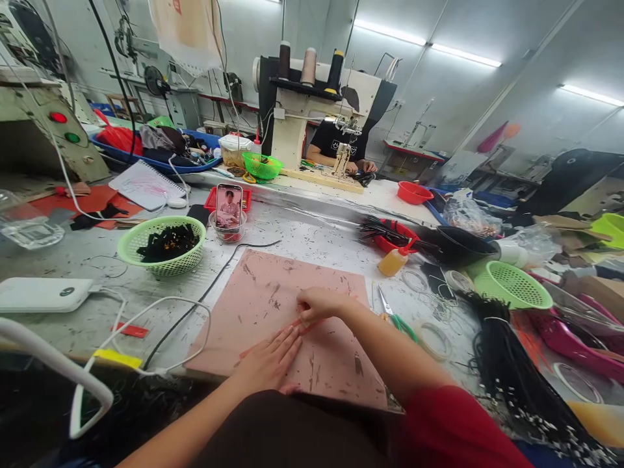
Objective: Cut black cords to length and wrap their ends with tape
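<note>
Our right hand point(316, 305) curls its fingers at the red strip point(312, 327), clamped or not we can't tell; left hand point(269, 361) lies flat over it, fingers together. Strip's on the pink board point(341, 364), apparently mid-work, remainder unclear.

Strip point(312, 326) pt-hidden by L fingers point(284, 339)

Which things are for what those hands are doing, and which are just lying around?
Probably being used:
left hand, laid flat
right hand, curled
reddish strip, by the hands
pink board, underneath

Probably just lying about, since neither hand touches them:
phone
white power bank
green-handled scissors, though perhaps a tool for later
</note>
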